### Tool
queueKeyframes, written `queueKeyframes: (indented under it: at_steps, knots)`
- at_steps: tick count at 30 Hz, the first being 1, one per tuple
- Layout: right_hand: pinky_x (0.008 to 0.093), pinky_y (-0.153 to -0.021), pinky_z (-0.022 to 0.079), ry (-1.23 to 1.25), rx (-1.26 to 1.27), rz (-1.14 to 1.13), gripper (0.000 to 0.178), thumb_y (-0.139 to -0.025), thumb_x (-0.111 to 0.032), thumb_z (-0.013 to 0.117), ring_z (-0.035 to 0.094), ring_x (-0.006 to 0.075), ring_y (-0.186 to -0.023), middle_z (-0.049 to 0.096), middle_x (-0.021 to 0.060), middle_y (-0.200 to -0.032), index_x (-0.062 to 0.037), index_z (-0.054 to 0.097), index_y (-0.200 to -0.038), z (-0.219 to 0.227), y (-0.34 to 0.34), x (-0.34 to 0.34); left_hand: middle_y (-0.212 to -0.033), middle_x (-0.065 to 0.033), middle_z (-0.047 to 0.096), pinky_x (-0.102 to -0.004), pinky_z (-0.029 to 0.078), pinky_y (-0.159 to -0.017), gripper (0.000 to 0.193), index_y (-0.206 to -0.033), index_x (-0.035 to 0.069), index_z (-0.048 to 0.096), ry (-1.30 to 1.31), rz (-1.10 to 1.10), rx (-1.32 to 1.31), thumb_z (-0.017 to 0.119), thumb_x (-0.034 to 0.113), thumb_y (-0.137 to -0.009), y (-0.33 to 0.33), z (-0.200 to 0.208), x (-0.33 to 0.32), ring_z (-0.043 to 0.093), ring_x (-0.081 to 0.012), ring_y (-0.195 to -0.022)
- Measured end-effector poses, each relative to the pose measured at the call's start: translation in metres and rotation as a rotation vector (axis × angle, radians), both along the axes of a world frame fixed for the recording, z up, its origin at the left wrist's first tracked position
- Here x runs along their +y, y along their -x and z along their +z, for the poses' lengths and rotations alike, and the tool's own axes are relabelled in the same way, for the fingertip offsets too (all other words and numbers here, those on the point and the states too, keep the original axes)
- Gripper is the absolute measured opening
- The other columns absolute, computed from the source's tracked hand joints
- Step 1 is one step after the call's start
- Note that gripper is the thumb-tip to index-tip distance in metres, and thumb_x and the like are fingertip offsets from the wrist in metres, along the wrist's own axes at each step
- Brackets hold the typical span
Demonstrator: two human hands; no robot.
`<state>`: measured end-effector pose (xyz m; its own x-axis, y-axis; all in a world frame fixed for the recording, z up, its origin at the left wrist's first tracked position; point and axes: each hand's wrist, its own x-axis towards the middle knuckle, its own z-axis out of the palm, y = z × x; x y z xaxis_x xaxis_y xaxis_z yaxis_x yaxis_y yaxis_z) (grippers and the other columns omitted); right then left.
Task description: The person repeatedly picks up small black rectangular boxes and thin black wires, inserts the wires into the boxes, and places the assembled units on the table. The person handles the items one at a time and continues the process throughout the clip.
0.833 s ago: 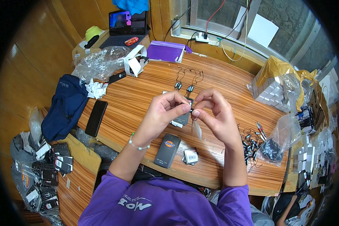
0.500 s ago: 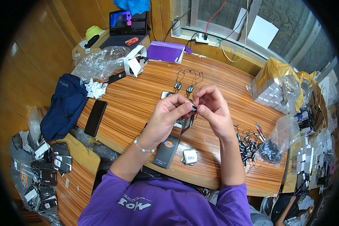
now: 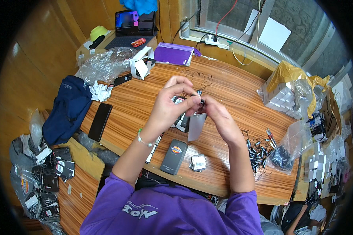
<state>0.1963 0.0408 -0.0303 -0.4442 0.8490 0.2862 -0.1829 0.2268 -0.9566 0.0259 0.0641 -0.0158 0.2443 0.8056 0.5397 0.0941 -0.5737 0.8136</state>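
Note:
Both my hands meet above the middle of the table. Closed in a pinch, my left hand (image 3: 173, 102) holds a black hang-tag cord, mostly hidden by the fingers. My right hand (image 3: 223, 121) pinches the same cord from the other side. Below the fingers hangs a hang tag (image 3: 197, 127), its plain greyish face showing. Behind it, partly covered by my left hand, lie more black tags (image 3: 180, 122) and several cords with small toggles (image 3: 200, 84). Nearer me are a stack of dark tags (image 3: 173, 156) and a small stack of white labels (image 3: 198, 162).
A heap of black cords (image 3: 258, 154) lies right, beside a clear plastic bag (image 3: 288, 150). White boxes (image 3: 278, 96) under yellow plastic stand at the far right. On the left are a phone (image 3: 100, 122) and a navy bag (image 3: 66, 109). A purple folder (image 3: 173, 53) and laptop (image 3: 133, 29) sit at the back.
The hang tag has turned so its plain face shows. My hands have shifted slightly up, and the right fingers have folded down from their raised position.

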Motion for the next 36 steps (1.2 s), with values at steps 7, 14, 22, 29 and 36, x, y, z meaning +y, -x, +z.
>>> queueKeyframes:
  at_steps: [7,14,22,29,36]
  knots:
    - [0.0314,-0.073,0.044,0.228,0.618,-0.016,0.033,-0.095,-0.032,0.039,0.053,0.0199,-0.074,0.054,0.0090,-0.072,-0.0046,0.049,-0.079,-0.009,0.008,0.010,-0.115,-0.0098,0.039,-0.0312,0.036,-0.090,0.042,-0.125,0.005,0.033,0.113,-0.032,-0.212,0.048,0.025,-0.091,-0.023,-0.046,-0.008,0.040,-0.0188,-0.108]
    - [0.0298,-0.069,0.044,0.184,0.655,-0.209,0.031,-0.095,-0.031,0.037,0.052,0.0179,-0.074,0.053,0.0082,-0.074,-0.0022,0.048,-0.095,-0.018,0.021,0.008,-0.115,-0.0148,0.039,-0.0262,0.043,-0.082,0.061,-0.130,0.007,0.017,0.403,-0.265,-0.548,0.055,-0.003,-0.083,-0.048,-0.066,-0.040,0.051,-0.0164,-0.099]
    - [0.0311,-0.076,0.045,0.331,0.539,-0.346,0.028,-0.096,-0.024,0.036,0.056,0.0185,-0.085,0.059,0.0094,-0.089,-0.0030,0.048,-0.110,-0.008,0.021,0.051,-0.118,-0.0130,0.052,-0.0291,0.037,-0.094,0.055,-0.131,0.007,0.037,0.285,-0.166,-0.096,0.055,-0.002,-0.079,-0.001,-0.066,0.016,0.050,-0.0186,-0.108]
    - [0.0347,-0.075,0.040,0.480,0.451,-0.295,0.021,-0.095,-0.023,0.037,0.056,0.0163,-0.086,0.059,0.0026,-0.083,-0.0093,0.052,-0.098,-0.035,0.005,0.141,-0.108,-0.0078,0.057,-0.0228,0.045,-0.081,0.047,-0.122,0.005,0.041,0.475,-0.230,0.018,0.056,-0.006,-0.079,0.034,-0.096,0.076,0.054,-0.0097,-0.094]
    - [0.0359,-0.075,0.038,0.504,0.312,-0.508,0.019,-0.093,-0.023,0.039,0.053,0.0127,-0.080,0.059,-0.0006,-0.081,-0.0133,0.055,-0.094,-0.034,0.004,0.191,-0.079,-0.0034,0.062,-0.0198,0.045,-0.061,0.043,-0.112,0.006,0.046,0.535,-0.173,0.272,0.066,0.000,-0.074,0.043,-0.107,0.091,0.057,-0.0087,-0.070]
